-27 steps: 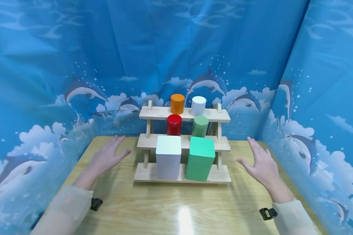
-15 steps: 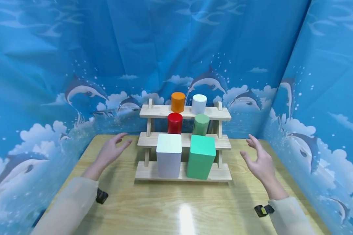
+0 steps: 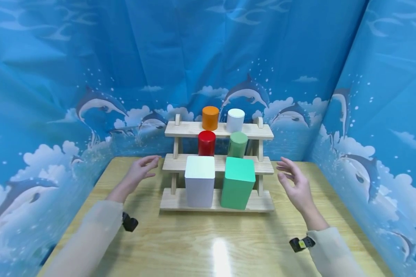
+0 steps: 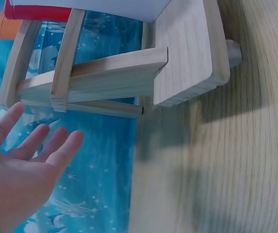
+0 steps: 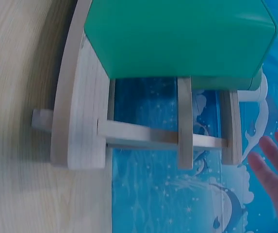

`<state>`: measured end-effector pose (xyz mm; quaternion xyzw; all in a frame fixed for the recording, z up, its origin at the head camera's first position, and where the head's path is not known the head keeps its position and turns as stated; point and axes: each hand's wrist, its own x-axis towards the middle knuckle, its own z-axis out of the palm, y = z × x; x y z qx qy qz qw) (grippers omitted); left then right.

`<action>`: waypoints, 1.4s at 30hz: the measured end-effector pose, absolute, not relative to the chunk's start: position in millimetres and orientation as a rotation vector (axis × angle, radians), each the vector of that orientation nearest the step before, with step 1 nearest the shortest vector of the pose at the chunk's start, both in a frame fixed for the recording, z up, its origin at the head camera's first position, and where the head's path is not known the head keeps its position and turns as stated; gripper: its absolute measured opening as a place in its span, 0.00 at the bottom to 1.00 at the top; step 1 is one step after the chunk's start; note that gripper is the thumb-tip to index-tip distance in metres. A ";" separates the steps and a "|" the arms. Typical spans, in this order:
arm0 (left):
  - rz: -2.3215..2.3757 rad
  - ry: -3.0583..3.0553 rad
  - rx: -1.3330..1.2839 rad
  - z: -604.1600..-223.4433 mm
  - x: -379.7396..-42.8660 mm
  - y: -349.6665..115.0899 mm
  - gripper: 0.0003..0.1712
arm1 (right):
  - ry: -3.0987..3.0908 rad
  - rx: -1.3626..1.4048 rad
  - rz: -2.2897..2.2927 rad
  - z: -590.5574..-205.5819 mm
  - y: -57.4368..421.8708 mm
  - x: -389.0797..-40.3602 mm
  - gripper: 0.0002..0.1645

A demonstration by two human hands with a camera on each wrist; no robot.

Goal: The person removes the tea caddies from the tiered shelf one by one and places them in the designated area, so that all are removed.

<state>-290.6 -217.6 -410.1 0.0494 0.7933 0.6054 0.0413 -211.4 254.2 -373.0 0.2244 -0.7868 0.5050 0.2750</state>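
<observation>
A three-tier wooden stand (image 3: 173, 163) stands at the middle of the table's back. On its top tier are an orange cylinder (image 3: 210, 118) and a white cylinder (image 3: 235, 120). The middle tier bears a red cylinder (image 3: 206, 143) and a pale green cylinder (image 3: 237, 145). A white box (image 3: 199, 182) and a green box (image 3: 239, 184) stand on the bottom tier. Just left of the stand, my left hand (image 3: 141, 172) hovers with relaxed fingers, holding nothing. My right hand (image 3: 296, 186) hovers to the right of it, fingers loosely bent and touching nothing.
The wooden table (image 3: 180, 242) reaches towards me in front of the stand. Blue curtains (image 3: 152, 50) printed with dolphins close off the back and both sides. Each wrist wears a small black camera.
Both hands have moved inward, closer to the stand's sides, and their fingers have bent a little from a more spread pose. The objects on the stand have kept their places.
</observation>
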 end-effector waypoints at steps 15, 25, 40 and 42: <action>2.103 2.088 -0.030 -431.6 -313.0 -200.7 0.29 | -2.156 0.798 1.566 -394.5 248.2 -231.9 0.35; 2.187 2.047 -0.136 -437.3 -318.2 -188.7 0.27 | -2.246 0.803 1.525 -382.3 227.0 -223.3 0.36; 2.169 2.051 -0.225 -437.8 -332.0 -191.0 0.27 | -2.281 0.839 1.568 -380.2 210.8 -228.0 0.38; 2.185 2.027 -0.231 -440.0 -332.5 -190.4 0.28 | -2.295 0.840 1.563 -381.2 211.2 -228.0 0.37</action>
